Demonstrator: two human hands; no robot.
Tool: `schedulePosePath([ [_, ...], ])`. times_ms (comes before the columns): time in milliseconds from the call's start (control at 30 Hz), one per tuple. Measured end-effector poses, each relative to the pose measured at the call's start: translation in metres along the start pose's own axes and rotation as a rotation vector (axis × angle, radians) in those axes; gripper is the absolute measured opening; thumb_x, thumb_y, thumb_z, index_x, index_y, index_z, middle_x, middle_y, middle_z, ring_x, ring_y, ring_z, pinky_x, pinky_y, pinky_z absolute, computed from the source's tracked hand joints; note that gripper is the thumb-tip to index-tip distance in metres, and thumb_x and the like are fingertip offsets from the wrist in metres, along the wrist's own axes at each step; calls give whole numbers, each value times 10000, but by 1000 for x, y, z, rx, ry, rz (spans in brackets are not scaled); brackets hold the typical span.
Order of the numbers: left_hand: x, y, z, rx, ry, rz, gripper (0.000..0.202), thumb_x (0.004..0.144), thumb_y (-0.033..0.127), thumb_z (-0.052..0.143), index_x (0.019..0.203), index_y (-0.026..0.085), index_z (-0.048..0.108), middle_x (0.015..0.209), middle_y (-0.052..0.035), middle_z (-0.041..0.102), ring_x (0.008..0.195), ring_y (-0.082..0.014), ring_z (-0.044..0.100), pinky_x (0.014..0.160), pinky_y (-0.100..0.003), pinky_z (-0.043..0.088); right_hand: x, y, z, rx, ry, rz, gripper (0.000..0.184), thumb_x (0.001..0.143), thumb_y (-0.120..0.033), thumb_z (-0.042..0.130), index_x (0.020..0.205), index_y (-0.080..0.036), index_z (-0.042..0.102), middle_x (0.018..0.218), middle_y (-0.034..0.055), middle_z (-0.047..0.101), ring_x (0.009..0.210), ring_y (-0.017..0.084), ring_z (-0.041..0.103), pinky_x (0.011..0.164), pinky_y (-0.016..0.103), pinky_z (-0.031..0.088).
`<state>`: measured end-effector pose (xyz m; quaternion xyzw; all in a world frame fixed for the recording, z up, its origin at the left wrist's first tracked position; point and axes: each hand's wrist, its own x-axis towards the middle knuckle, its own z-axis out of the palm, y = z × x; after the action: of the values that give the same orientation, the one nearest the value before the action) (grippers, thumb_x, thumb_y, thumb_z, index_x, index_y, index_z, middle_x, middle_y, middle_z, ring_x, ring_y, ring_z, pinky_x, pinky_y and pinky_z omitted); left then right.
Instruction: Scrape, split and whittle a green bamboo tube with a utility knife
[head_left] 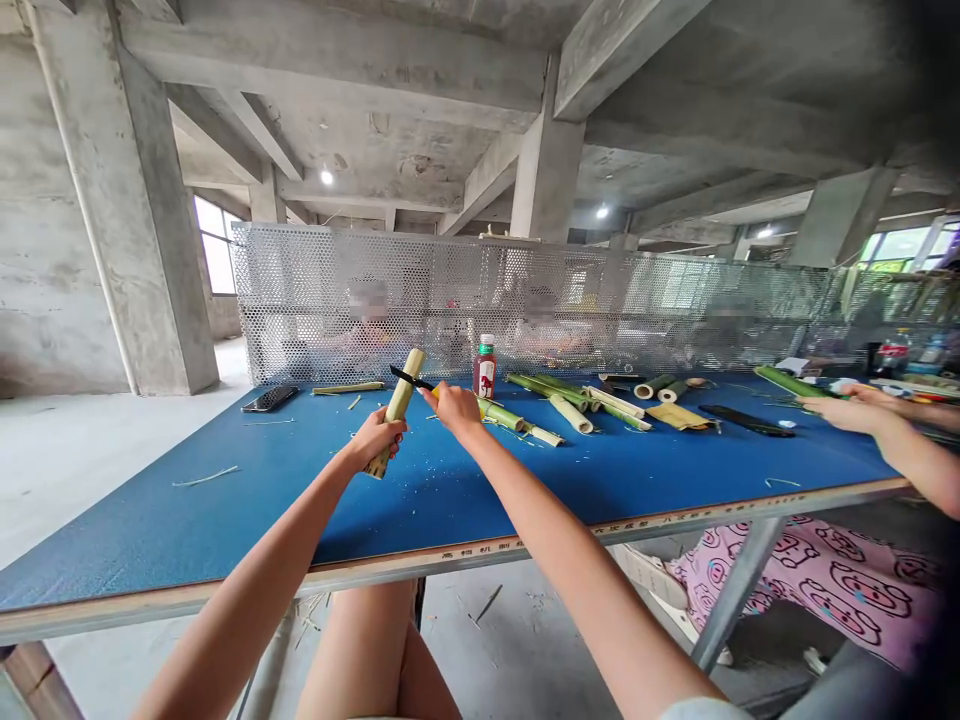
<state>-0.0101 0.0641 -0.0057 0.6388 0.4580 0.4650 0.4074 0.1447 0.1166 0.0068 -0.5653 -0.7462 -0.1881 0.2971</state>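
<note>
My left hand (379, 437) is shut around a pale green bamboo section (395, 412), held upright and tilted over the blue table (225, 500). My right hand (456, 408) grips a knife (411, 379) with a black blade and a yellow handle. The blade's edge lies close to the top of the bamboo, and I cannot tell if they touch. Shavings are scattered on the tabletop below my hands. Several cut bamboo pieces (571, 412) lie just beyond my right hand.
A phone (270, 398) and a red-labelled bottle (485, 368) stand near a perforated metal screen (450, 300) along the far edge. A co-worker's hands (847, 402) hold a green bamboo stalk (787, 380) at the right. Pink patterned trousers (825, 590) show below the table.
</note>
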Motion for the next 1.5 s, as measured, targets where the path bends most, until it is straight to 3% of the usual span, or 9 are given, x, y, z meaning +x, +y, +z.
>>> schedulePosePath([
  [267,-19,6,5,-22,-79,6,237,647,231,569,837,183,437,515,70,433,339,-56,399,331,-188,350,50,71,-38,107,-9,484,731,878,-528,99,861,-27,631,849,240,624,783,246,610,607,287,396],
  [400,-16,8,1,-200,-6,-13,195,657,226,545,808,191,428,510,76,406,344,-44,369,343,-184,341,34,76,-49,97,18,328,714,848,-591,118,798,-99,632,775,181,642,740,228,606,569,258,364],
  [533,-15,8,1,-245,10,-13,176,649,226,551,755,183,417,504,71,402,344,-45,364,341,-191,333,-4,27,-46,106,17,-4,691,813,-651,125,791,-153,604,698,97,642,660,187,595,517,231,315],
  [667,-20,8,3,-175,-15,-18,177,651,245,558,730,178,414,508,60,426,342,-50,376,343,-200,342,-23,-6,-42,41,-26,-132,694,816,-647,112,797,-152,598,699,99,645,652,194,601,515,237,311],
  [1033,-20,7,8,-73,25,16,129,644,207,530,701,168,420,509,49,443,354,-52,403,350,-194,367,-8,3,-32,-9,-58,-150,651,811,-641,222,904,-116,597,790,153,643,750,238,604,600,264,356],
  [1167,-37,6,22,-43,-64,-23,138,627,186,539,713,170,432,466,49,439,344,-66,403,327,-196,348,23,38,-41,169,-20,316,689,848,-592,176,869,-64,618,812,187,629,736,199,581,586,255,330],
  [1233,-47,7,25,-69,-83,-43,145,638,201,542,730,172,435,460,50,437,344,-74,409,323,-203,347,35,66,-49,176,1,423,772,866,-554,76,862,-2,615,834,253,608,718,215,568,568,279,312],
  [1300,-52,9,21,-160,52,-71,149,656,225,536,719,175,411,468,64,411,333,-59,382,327,-203,347,37,88,-54,166,31,463,789,865,-546,61,840,19,611,837,286,593,718,223,553,571,294,298],
  [1500,-57,11,-1,-125,26,-21,310,652,386,621,763,174,424,530,57,447,373,-59,418,362,-205,377,-8,67,-39,322,57,137,578,856,-559,182,764,-140,569,644,105,587,573,174,516,504,257,261],
])
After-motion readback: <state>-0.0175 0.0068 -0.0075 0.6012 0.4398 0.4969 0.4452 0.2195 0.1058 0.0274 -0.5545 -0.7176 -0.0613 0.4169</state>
